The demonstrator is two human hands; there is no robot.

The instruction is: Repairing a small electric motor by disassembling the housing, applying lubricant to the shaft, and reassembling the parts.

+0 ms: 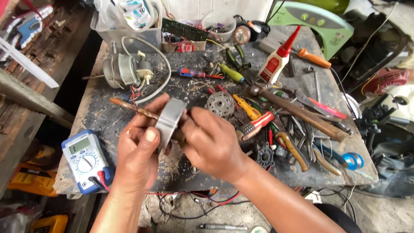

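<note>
Head cam: both hands on a metal rotor (169,123) over the counter (108,116)
Left hand (138,151) gripped its 9 o'clock rim, right hand (211,144) closed at 3; best held level, I'd say.

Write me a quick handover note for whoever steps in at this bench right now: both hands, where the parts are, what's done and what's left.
Left hand: gripping the grey metal rotor by its rim, held over the workbench.
Right hand: closed on the rotor's other side; what its fingers do there is hidden.
The rusty shaft sticks out to the left of the rotor.
Fan motor housing lies at the back left, multimeter at the front left edge, hammer and screwdrivers to the right.
Done: rotor is out of the housing. Left: still apart; not reassembled.
</note>
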